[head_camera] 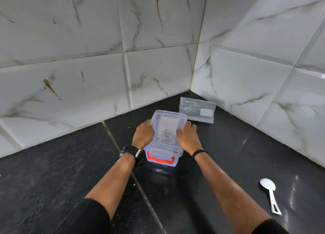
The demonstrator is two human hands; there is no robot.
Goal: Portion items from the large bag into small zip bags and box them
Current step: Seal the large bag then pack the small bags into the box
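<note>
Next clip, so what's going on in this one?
A person holds a small clear plastic box with a red latch on a black counter, left hand and right hand pressing its lid from either side. Something small and dark shows inside. A clear plastic bag lies flat behind the box near the tiled corner, and a white spoon lies off to the right.

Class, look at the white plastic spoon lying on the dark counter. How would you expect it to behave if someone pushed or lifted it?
The white plastic spoon looks thin, with a cut-out handle end, so it is probably very light. On the glossy dark counter it would likely slide or spin rather than roll. It seems stiff, though thin plastic may flex.
</note>
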